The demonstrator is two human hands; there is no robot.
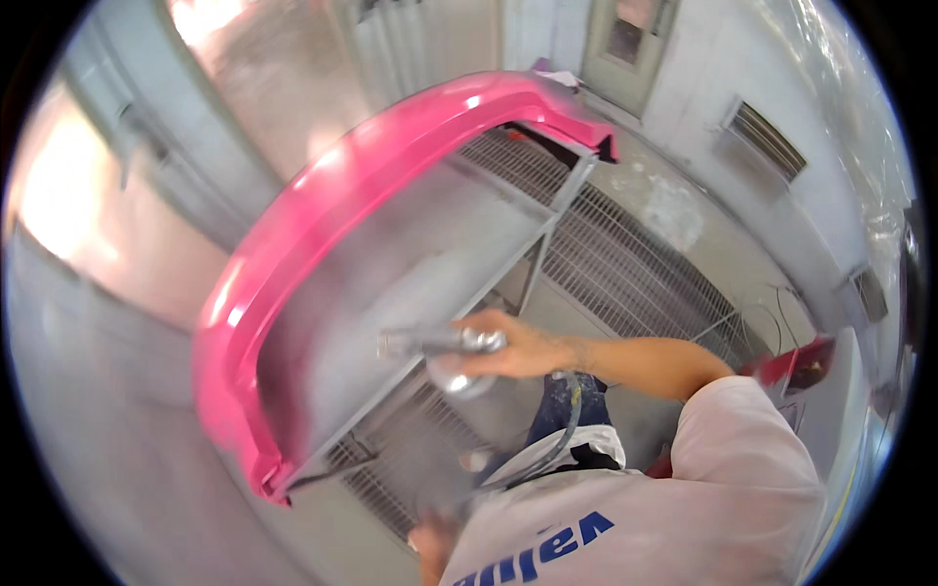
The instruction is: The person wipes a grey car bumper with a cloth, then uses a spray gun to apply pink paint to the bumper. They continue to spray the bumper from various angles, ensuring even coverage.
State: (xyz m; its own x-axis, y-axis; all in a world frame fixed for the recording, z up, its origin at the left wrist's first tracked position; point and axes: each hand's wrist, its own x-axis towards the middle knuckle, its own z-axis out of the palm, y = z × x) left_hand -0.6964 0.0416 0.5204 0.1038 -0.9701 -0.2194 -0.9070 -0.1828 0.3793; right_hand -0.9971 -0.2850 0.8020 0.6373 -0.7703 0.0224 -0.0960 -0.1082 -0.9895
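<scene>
Bumper (337, 190) spans the stand (574, 185) before us

Its far end lies right, its near end left, both at the stand. Our right hand (518, 344) holds the spray gun (430, 340) between us and the bumper. Floor grating (635, 254) lies beneath and right of the stand; a wall vent (769, 139) sits farther right. Our left hand (433, 539) seems to hang beside us, though blur clouds it.

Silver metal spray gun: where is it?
Near the head view's centre, the right hand holds the spray gun, on the curved pink bumper's hollow side.
</scene>
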